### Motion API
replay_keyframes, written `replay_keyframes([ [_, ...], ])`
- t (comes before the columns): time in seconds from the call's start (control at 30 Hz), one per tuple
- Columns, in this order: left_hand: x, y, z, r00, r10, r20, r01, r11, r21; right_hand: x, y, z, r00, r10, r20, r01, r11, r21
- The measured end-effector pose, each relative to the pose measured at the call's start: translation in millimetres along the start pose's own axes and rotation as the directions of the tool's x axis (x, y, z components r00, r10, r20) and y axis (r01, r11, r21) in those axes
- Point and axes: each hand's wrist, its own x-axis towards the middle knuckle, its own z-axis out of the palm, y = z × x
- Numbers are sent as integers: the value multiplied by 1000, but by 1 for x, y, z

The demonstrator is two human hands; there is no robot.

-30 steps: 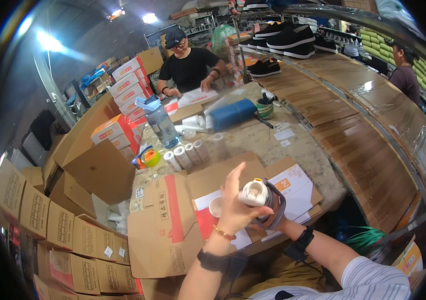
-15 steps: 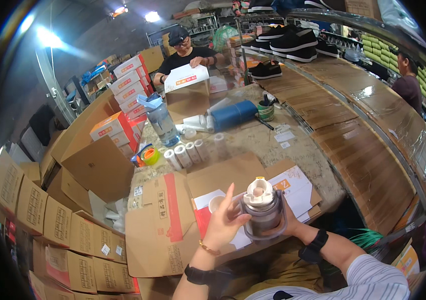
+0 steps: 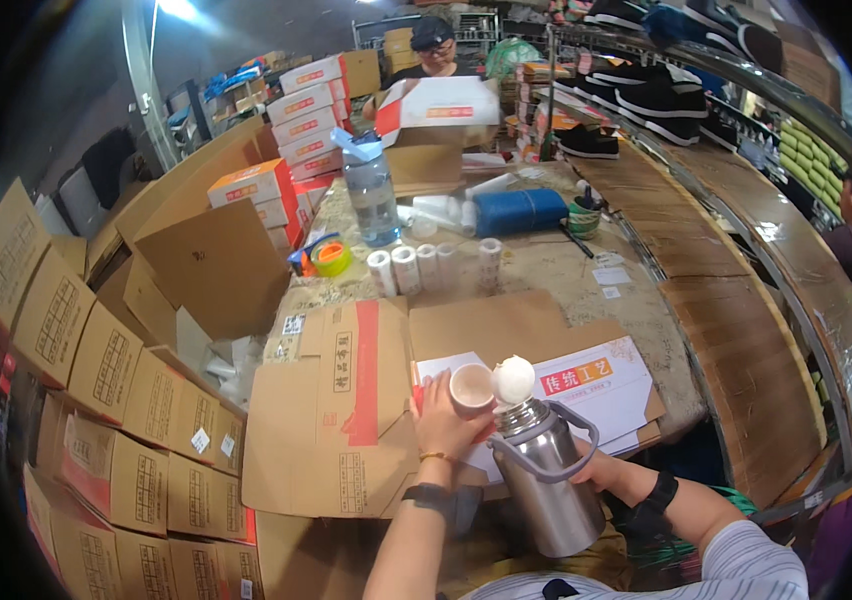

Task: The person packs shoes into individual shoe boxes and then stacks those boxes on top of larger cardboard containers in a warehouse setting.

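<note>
From my head camera I count one steel flask [image 3: 546, 480], one small cup [image 3: 472, 387] and one round white stopper [image 3: 514, 380] in front of me. The flask is smooth brushed metal, a cylinder with a narrower neck and a grey loop handle on its side. It stands nearly upright, long axis vertical with the top leaning slightly away from me, its mouth up, at the near edge of the table just over my lap. My right hand [image 3: 594, 466] is wrapped around the flask's far side, mostly hidden behind the body. My left hand [image 3: 446, 420] grips the cup, which looks pinkish and plastic, its open mouth turned toward me, beside the stopper at the flask's neck.

Under them lie flattened brown cardboard boxes [image 3: 346, 410], matte, one with a red tape strip. Farther along the stone-look table [image 3: 546, 270] stand four white paper rolls [image 3: 416, 268] in a row, one clear water bottle [image 3: 371, 195] with a blue cap, and one blue rolled bundle [image 3: 519, 211]. A co-worker [image 3: 433, 45] handles a white and orange box [image 3: 441, 105] at the far end.
</note>
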Motion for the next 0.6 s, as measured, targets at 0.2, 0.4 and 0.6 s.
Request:
replay_keyframes([
  [0.2,-2,0,2,997,31,-64,-29,999,32,2,10,-1,981,195,1,-183,919,350],
  [0.4,-5,-7,6,989,66,-134,-61,997,43,6,3,-1,938,346,30,-307,785,539],
  [0.6,-6,-1,3,988,57,-145,-64,997,-45,19,-11,28,961,210,179,-276,737,617],
])
